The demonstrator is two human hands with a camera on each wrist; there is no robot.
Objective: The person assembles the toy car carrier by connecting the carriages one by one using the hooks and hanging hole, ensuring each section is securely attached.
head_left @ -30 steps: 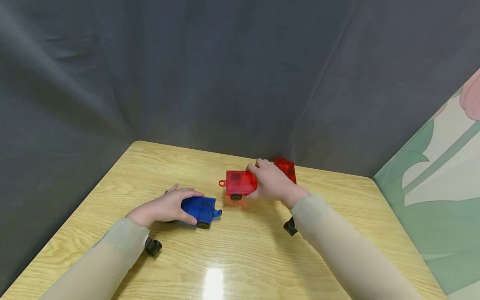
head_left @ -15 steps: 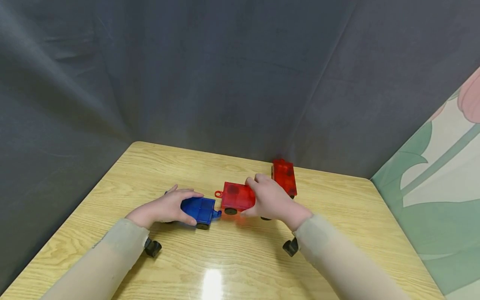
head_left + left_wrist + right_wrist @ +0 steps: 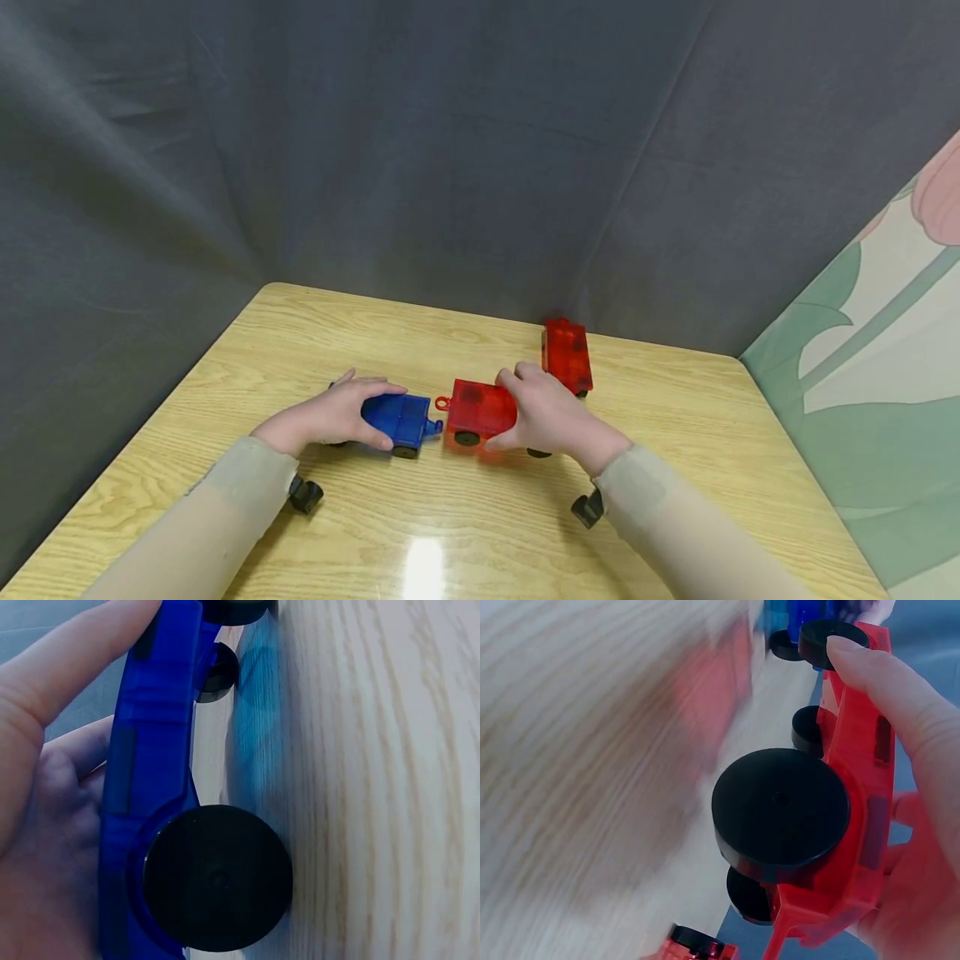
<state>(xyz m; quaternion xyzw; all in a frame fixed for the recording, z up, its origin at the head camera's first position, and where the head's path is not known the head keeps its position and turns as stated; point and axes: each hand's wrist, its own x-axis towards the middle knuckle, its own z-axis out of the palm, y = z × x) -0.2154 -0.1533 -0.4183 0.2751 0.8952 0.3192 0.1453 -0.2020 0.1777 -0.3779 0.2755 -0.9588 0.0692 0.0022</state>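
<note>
My left hand (image 3: 337, 412) grips a translucent blue toy car base (image 3: 402, 417) by its sides, its black wheels on the table. A small blue hook (image 3: 433, 427) sticks out at its right end. My right hand (image 3: 551, 417) holds a translucent red toy car base (image 3: 478, 408), thumb and fingers on opposite sides. In the right wrist view the red base (image 3: 855, 787) is tilted, with wheels lifted off the wood. Its red ring (image 3: 443, 403) is close to the hook, seemingly just above and behind it; I cannot tell if they touch. The palms hide parts of both bases.
A second red toy car base (image 3: 567, 357) stands at the table's back edge, behind my right hand. The wooden table (image 3: 360, 533) ends at a dark grey curtain (image 3: 450, 167). A flower-patterned cloth (image 3: 885, 417) hangs at the right.
My right hand has brought the red car base toward me, so its ring has come from behind the blue hook to right beside it. The left hand and blue base have stayed put.
</note>
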